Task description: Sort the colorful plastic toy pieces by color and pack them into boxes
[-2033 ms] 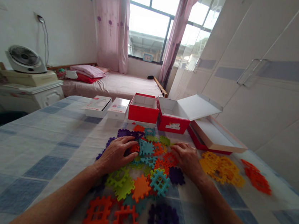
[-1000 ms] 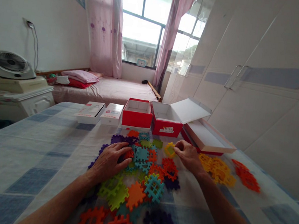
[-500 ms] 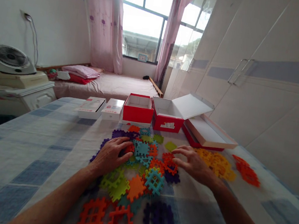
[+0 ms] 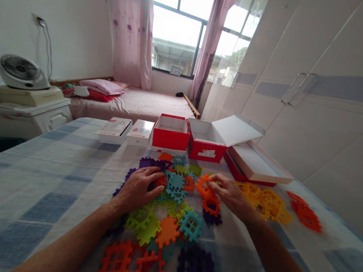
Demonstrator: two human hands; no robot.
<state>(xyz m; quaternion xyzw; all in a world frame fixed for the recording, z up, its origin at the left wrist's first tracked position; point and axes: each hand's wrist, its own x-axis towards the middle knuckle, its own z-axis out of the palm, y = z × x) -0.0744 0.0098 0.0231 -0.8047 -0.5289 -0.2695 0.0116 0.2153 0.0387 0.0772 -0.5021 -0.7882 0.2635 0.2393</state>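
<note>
My left hand (image 4: 141, 188) lies over the left of a mixed pile, its thumb and fingers curled around a red-orange interlocking tile (image 4: 162, 181). The fingertips are partly hidden. My right hand (image 4: 230, 196) pinches a bright orange interlocking tile (image 4: 205, 184) at the pile's right side. Below it lie another orange tile with an open middle (image 4: 211, 206) and a dark purple one (image 4: 213, 218). Between the hands are turquoise tiles (image 4: 176, 181). Nearer to me lie a lime green tile (image 4: 149, 230), a solid orange tile (image 4: 168, 231) and a turquoise lattice tile (image 4: 191, 225).
Yellow tiles (image 4: 264, 201) and a separate orange-red group (image 4: 304, 211) lie right of my right hand. Behind the pile stand an open red box (image 4: 170, 138), another red box with its lid raised (image 4: 206, 151), a shallow box (image 4: 260, 164) and two white boxes (image 4: 140, 133).
My right hand has closed on an orange tile and raised it slightly, uncovering the orange tile below. The left hand stays in place on the pile. The view has shifted slightly.
</note>
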